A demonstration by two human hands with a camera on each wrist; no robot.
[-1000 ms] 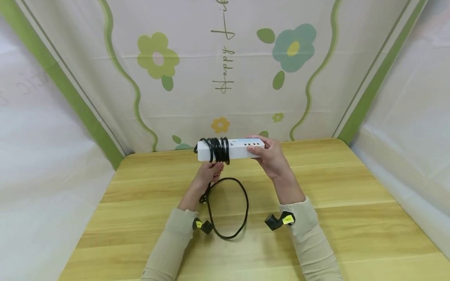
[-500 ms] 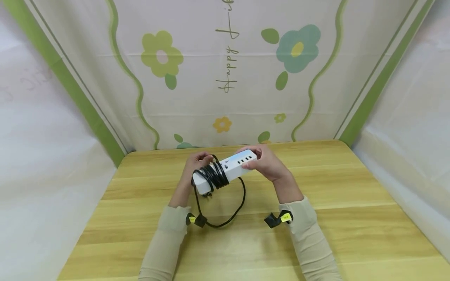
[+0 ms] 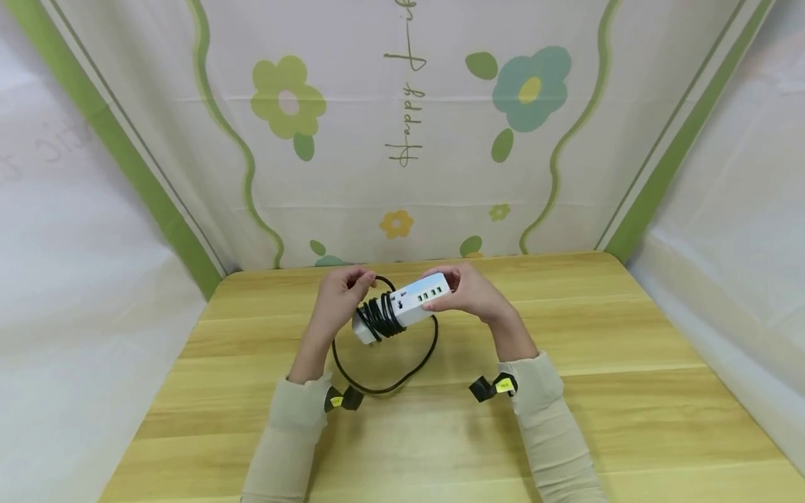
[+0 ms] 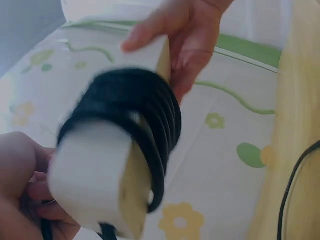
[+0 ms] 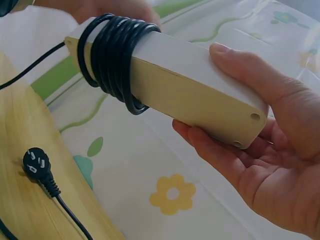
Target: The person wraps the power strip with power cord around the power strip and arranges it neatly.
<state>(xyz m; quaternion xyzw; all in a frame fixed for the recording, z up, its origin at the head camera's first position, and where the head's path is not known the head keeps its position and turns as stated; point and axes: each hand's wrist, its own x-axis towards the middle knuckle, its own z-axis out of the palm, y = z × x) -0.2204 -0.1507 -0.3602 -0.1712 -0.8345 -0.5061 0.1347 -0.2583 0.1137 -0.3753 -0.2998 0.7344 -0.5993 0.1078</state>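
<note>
A white power strip (image 3: 415,299) is held tilted above the table, its right end gripped between the thumb and fingers of my right hand (image 3: 470,292). Several turns of black cord (image 3: 382,316) wrap its left half. My left hand (image 3: 339,297) pinches the cord beside the strip's left end. From there a loose loop of cord hangs down toward me. In the right wrist view the three-pin plug (image 5: 36,163) shows over the wooden surface, and the strip's underside faces the camera.
The wooden table (image 3: 566,419) spreads beneath both hands. A white cloth backdrop (image 3: 352,175) with printed flowers rises at its far edge, and white sheets (image 3: 94,293) hang at both sides. Black wrist cameras (image 3: 493,386) sit on both cuffs.
The strip has come lower and nearer, and its left end tilts down. My left hand has swung from below the strip to its far left side, drawing the cord along.
</note>
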